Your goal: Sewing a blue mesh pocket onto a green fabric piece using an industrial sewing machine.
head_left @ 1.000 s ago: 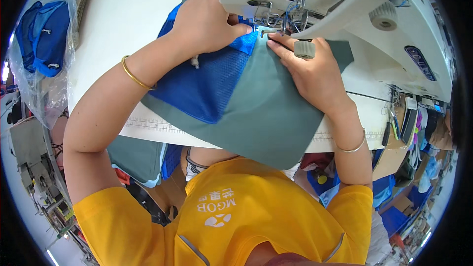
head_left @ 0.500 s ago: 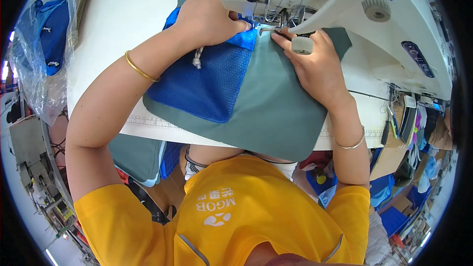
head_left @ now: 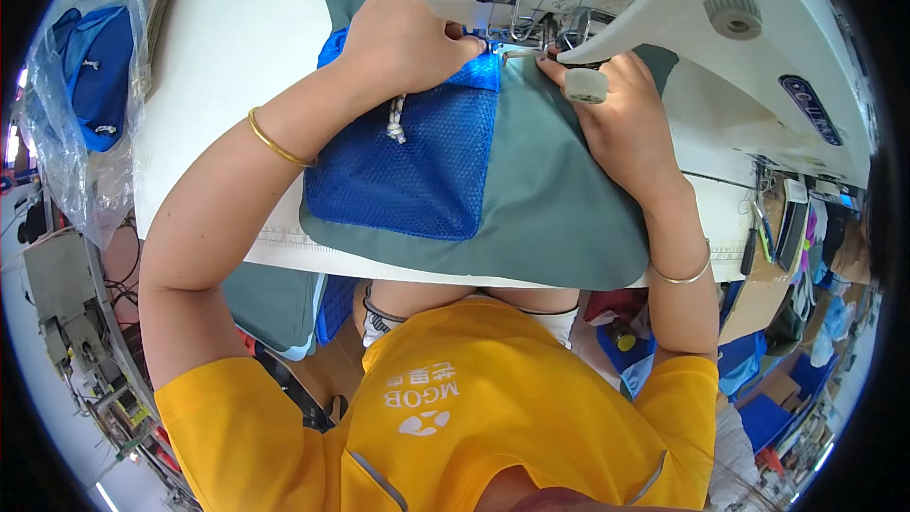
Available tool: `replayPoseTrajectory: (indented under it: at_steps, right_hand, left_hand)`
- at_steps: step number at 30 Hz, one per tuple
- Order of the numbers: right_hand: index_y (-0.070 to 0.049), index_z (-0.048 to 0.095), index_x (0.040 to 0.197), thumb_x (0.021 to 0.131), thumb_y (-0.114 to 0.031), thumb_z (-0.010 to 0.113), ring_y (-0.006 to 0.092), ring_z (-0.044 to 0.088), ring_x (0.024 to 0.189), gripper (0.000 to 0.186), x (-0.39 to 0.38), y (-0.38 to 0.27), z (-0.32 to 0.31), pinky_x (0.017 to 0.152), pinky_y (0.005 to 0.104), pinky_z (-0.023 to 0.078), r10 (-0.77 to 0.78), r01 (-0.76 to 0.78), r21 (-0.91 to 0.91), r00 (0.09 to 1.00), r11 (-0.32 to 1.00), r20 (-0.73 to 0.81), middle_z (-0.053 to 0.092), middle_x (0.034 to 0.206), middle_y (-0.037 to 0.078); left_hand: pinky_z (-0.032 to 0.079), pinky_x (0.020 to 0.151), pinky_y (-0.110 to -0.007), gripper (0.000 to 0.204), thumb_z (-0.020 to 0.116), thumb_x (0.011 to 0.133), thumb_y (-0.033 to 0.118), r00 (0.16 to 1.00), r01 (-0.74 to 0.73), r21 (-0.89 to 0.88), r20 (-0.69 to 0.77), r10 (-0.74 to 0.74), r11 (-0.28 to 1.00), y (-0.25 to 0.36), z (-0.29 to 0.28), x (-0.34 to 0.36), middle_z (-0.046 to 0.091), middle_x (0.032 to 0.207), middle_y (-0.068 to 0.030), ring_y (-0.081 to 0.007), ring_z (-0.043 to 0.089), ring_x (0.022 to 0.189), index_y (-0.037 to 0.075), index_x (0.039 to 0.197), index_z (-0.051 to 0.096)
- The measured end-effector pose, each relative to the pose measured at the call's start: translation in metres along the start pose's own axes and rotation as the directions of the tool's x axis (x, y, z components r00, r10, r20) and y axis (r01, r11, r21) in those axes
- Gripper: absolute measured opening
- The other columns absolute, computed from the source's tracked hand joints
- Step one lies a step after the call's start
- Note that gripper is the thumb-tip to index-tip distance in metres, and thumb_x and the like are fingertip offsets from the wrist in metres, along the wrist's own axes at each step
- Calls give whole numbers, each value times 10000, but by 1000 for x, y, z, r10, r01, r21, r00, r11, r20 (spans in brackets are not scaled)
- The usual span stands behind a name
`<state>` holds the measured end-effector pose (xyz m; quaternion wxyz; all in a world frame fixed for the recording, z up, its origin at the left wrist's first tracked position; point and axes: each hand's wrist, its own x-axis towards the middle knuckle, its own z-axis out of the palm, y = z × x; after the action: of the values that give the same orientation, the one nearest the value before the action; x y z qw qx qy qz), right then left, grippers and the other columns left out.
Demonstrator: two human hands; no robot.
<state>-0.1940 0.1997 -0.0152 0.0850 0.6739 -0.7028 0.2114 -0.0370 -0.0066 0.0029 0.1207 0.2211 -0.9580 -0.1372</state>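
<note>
A white sewing machine point(head_left: 787, 85) stands over grey-green fabric point(head_left: 559, 228) on the table. A blue mesh pocket point(head_left: 408, 175) with a knotted white cord point(head_left: 396, 131) lies on that fabric, its top edge at the presser-foot area. My left hand point(head_left: 398, 43) is closed on the pocket's upper part, thumb beside the needle area, the other fingertips mostly hidden. My right hand point(head_left: 621, 123) rests on the grey-green fabric right of the needle, fingers stretched out flat, partly hidden behind the machine's knob and guard.
A clear plastic bag with blue pieces point(head_left: 90, 76) hangs at the left. Tools and cardboard point(head_left: 768, 246) sit at the right table edge. Folded grey-green pieces point(head_left: 265, 308) lie below the white tabletop point(head_left: 218, 28). Metal machinery point(head_left: 76, 341) fills the lower left.
The fabric and pocket have rotated anticlockwise, with the lower right corner swinging right and up and the top corner moving left. Both my hands have shifted slightly along with them.
</note>
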Motion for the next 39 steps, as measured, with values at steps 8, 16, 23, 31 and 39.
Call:
replayPoseTrajectory:
  at_steps: [8, 16, 23, 31, 39]
  right_hand:
    - [-40, 725, 1071, 861, -255, 770, 322, 553, 1284, 304, -5, 1, -11, 1056, 448, 457, 25, -32, 124, 998, 992, 54, 657, 1277, 108]
    - [-42, 728, 1064, 855, -209, 768, 322, 570, 1259, 271, -5, 1, -6, 1041, 448, 470, 26, -28, 117, 1000, 993, 18, 664, 1258, 111]
    - [-72, 741, 1188, 875, -129, 744, 313, 600, 1132, 318, -4, -2, -5, 998, 413, 464, -15, 14, 113, 1000, 993, 12, 682, 1262, 91]
    - [-49, 727, 1061, 865, -168, 750, 307, 577, 1246, 230, -7, 0, -1, 1040, 439, 470, 16, -14, 142, 1000, 990, -16, 667, 1263, 94]
    - [-58, 720, 1095, 870, -159, 740, 315, 564, 1266, 247, -8, -8, 4, 1048, 439, 468, 38, -38, 93, 999, 995, -2, 651, 1280, 109]
  left_hand:
    - [586, 728, -408, 279, 787, 750, 335, 999, -43, -48, 12, 44, 998, -9, 4, 11, 745, 835, -148, -349, 724, 798, 92, 886, 785]
    - [589, 778, -448, 340, 775, 747, 350, 999, -35, 2, -9, 35, 999, -15, 5, 17, 743, 893, -191, -383, 723, 850, 73, 943, 783]
    - [567, 856, -425, 289, 675, 911, 271, 984, -177, 310, 62, 167, 934, -57, 24, 31, 753, 1083, -118, -306, 711, 1008, 136, 1157, 748]
    - [565, 853, -427, 257, 674, 902, 205, 986, -165, 111, 9, 165, 980, -41, 16, 33, 752, 1061, -131, -319, 710, 983, 114, 1131, 746]
    - [589, 792, -451, 339, 757, 756, 349, 987, -76, -30, -142, 71, 997, -40, 23, 34, 733, 867, -217, -404, 715, 834, 39, 892, 782]
